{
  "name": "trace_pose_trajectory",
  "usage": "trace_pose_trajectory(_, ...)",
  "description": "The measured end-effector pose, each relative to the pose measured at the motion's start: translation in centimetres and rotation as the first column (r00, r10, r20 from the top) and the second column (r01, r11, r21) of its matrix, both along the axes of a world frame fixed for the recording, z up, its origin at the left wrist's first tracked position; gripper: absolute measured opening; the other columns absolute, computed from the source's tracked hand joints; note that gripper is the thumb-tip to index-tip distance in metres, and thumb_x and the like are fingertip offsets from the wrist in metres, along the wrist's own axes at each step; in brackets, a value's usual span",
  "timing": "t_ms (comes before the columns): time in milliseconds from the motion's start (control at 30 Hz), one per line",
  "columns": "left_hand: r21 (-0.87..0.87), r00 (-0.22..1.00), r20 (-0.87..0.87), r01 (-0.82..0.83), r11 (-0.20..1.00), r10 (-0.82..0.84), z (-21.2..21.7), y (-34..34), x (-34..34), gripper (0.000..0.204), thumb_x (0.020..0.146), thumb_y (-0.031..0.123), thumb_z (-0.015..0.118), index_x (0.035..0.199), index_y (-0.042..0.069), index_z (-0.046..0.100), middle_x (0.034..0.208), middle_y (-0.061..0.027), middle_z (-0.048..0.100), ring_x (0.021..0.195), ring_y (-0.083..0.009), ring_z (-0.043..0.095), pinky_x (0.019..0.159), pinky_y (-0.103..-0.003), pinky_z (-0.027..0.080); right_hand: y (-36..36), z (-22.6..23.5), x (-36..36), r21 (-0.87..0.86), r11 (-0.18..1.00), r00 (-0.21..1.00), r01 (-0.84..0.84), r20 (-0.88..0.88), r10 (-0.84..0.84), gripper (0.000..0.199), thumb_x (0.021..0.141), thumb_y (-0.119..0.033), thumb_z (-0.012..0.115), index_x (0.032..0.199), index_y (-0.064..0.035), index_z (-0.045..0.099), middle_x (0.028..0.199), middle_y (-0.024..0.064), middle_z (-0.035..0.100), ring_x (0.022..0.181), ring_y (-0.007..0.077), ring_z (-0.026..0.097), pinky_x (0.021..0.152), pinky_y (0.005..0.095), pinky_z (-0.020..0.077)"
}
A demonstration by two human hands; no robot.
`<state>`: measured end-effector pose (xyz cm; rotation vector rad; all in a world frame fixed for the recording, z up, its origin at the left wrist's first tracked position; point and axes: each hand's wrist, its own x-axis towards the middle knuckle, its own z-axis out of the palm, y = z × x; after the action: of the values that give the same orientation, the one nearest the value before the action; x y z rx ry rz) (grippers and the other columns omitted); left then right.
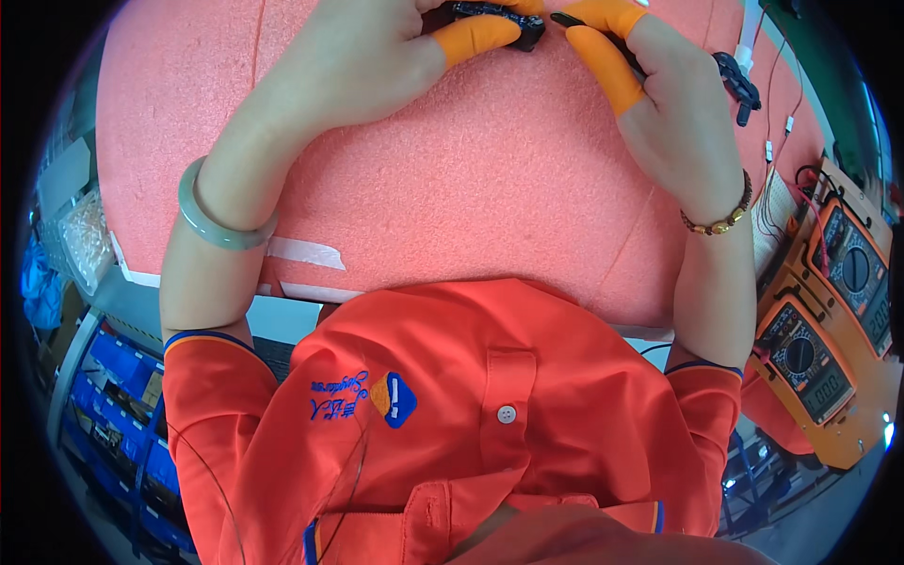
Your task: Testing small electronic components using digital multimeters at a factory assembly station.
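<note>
At the top edge, my left hand is closed on a small black part, pinched with fingers in orange finger cots. Part of this piece is cut off by the frame. Just right of it, my right hand is also closed, its cot-covered thumb and finger round a slim black tool. The tool's tip points toward the black part, with a small gap between them. Most of its shaft is hidden by the fingers, so its kind is unclear. Both hands are over the pink foam mat.
Right of my right hand lies a black clip-like piece near thin wires. Two orange multimeters stand on an orange board at the right. Blue bins fill a rack at lower left. White tape marks the mat's near edge.
</note>
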<state>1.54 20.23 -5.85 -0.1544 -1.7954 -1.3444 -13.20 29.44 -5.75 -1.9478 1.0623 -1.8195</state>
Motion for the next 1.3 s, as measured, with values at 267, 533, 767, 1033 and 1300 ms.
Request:
trace_pose_trajectory(267, 0.113, 0.998, 0.071, -0.009, 0.994, 0.001, 1.4, -0.2, 0.4, 0.015, 0.072, 0.003, 0.057, 0.087, 0.001, 0.06, 0.079, -0.0107, 0.059, 0.074, -0.0241, 0.054, 0.067, -0.03, 0.043, -0.3, 5.8, 1.7, 0.525, 0.676, 0.643, 0.517, -0.759, 0.099, 0.023, 0.072, -0.026, 0.061, 0.08, -0.0044, 0.058, 0.071, 0.012, 0.057, 0.064, 0.0271, 0.055, 0.056, 0.0329, 0.0429)
trace_pose_trajectory(533, -0.101, 0.628, 0.755, -0.171, 0.98, 0.187, 5.2, 0.3, 1.2, 0.016, 0.073, 0.004, 0.057, 0.088, 0.0, 0.06, 0.078, -0.0115, 0.059, 0.072, -0.024, 0.055, 0.066, -0.029, 0.044, -0.2, 4.9, 1.2, 0.388, 0.748, 0.574, 0.538, -0.819, 0.011, 0.03, 0.068, -0.034, 0.063, 0.077, -0.0056, 0.057, 0.067, 0.0093, 0.054, 0.059, 0.0254, 0.054, 0.051, 0.0336, 0.0415)
trace_pose_trajectory(767, -0.119, 0.605, 0.765, -0.2, 0.972, 0.218, 5.5, 0.5, 1.0, 0.016, 0.072, 0.004, 0.057, 0.087, 0.0, 0.06, 0.079, -0.012, 0.06, 0.072, -0.0242, 0.056, 0.066, -0.029, 0.044, -0.3, 5.1, 0.9, 0.349, 0.78, 0.521, 0.52, -0.853, 0.035, 0.029, 0.07, -0.034, 0.06, 0.075, -0.0063, 0.052, 0.062, 0.0082, 0.049, 0.054, 0.0251, 0.051, 0.046, 0.034, 0.0397)
trace_pose_trajectory(1033, -0.111, 0.595, 0.772, -0.223, 0.968, 0.225, 5.5, 0.7, 0.9, 0.016, 0.072, 0.004, 0.058, 0.087, 0.0, 0.06, 0.079, -0.0124, 0.061, 0.073, -0.0244, 0.057, 0.065, -0.029, 0.045, -0.6, 5.6, 0.9, 0.326, 0.812, 0.445, 0.484, -0.891, 0.092, 0.027, 0.072, -0.034, 0.056, 0.073, -0.0071, 0.051, 0.061, 0.0079, 0.049, 0.052, 0.0226, 0.052, 0.044, 0.0326, 0.0395)
trace_pose_trajectory(1300, -0.121, 0.886, 0.409, -0.184, 0.975, 0.218, 1.1, -0.3, 1.3, 0.016, 0.071, 0.004, 0.058, 0.086, 0.001, 0.061, 0.078, -0.0122, 0.06, 0.072, -0.0252, 0.056, 0.065, -0.03, 0.044, -0.5, 5.7, 1.3, 0.301, 0.8, 0.335, 0.519, -0.933, 0.134, 0.026, 0.073, -0.034, 0.055, 0.071, -0.0079, 0.05, 0.061, 0.0072, 0.049, 0.05, 0.022, 0.051, 0.042, 0.0318, 0.0394)
